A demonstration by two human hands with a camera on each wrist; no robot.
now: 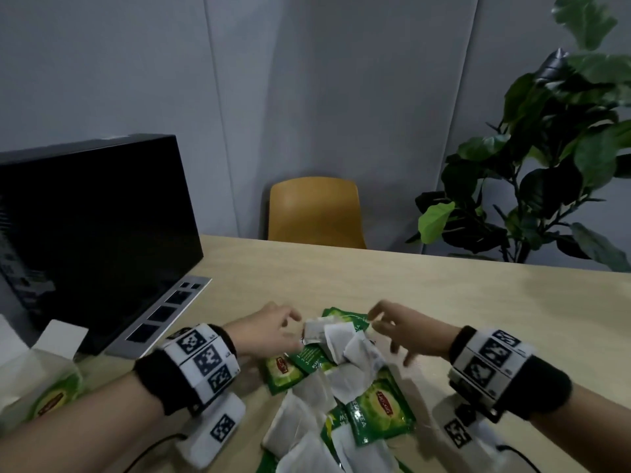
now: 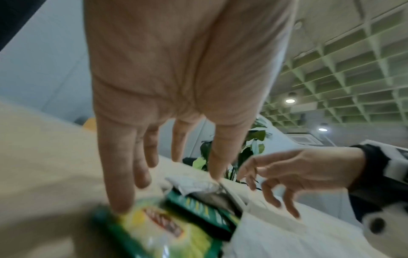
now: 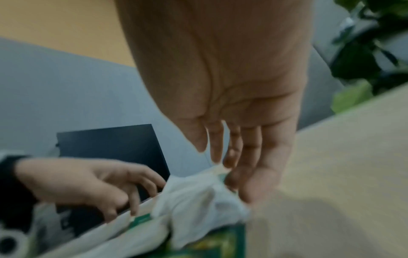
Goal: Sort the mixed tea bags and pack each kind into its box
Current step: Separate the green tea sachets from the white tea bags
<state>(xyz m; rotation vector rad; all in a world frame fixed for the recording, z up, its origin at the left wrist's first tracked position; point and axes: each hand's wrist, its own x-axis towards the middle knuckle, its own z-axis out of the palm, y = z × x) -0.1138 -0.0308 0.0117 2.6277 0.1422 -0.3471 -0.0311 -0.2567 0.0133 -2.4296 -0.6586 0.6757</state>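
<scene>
A mixed pile lies in the middle of the table: green foil sachets and plain white paper tea bags. Both hands hover over its far end. My left hand reaches in from the left with straight fingers; in the left wrist view, the left hand has its thumb tip touching a white bag and its little finger touching a green sachet. My right hand comes from the right with fingers spread, and the right hand brushes the white bags. Neither hand grips anything.
An open green tea box with a raised white flap stands at the table's left edge. A black laptop sits behind it. A yellow chair stands beyond the table, and a leafy plant is at the right.
</scene>
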